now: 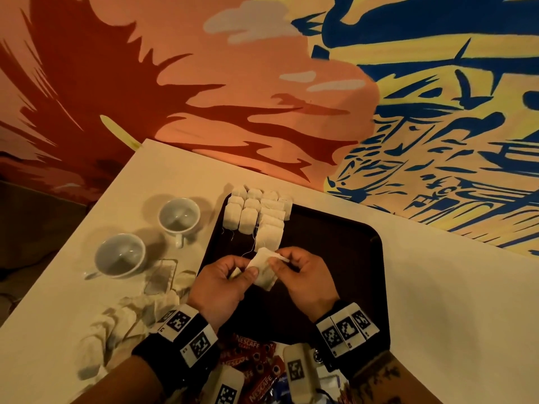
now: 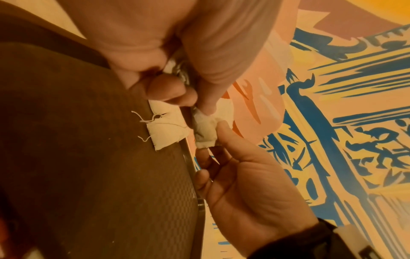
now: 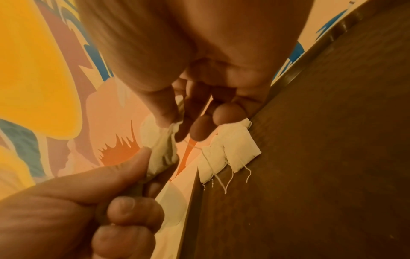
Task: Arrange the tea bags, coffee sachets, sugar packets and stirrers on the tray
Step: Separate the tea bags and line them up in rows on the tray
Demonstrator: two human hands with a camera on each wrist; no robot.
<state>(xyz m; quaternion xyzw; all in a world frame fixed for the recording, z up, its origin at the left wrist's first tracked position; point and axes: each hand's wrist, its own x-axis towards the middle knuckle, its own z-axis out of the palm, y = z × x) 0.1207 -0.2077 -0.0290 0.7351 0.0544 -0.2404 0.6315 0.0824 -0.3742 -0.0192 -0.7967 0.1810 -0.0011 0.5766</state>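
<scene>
Both hands hold one white tea bag (image 1: pixel 264 272) just above the dark brown tray (image 1: pixel 335 252). My left hand (image 1: pixel 248 270) pinches its left edge and my right hand (image 1: pixel 277 260) pinches its top right corner. The left wrist view shows the tea bag (image 2: pixel 205 129) between my left hand (image 2: pixel 193 101) and right hand (image 2: pixel 216 138). In the right wrist view the bag (image 3: pixel 159 150) hangs crumpled between the thumbs. Several tea bags (image 1: pixel 256 214) lie in neat rows at the tray's far left corner. Something small and white shows inside my left palm.
Two white cups (image 1: pixel 179 217) (image 1: pixel 121 255) stand on the table left of the tray. A loose heap of tea bags (image 1: pixel 131 316) lies near the left forearm. Red coffee sachets (image 1: pixel 250 360) and blue-white packets (image 1: pixel 280 386) lie near the tray's near edge. A painted wall is behind.
</scene>
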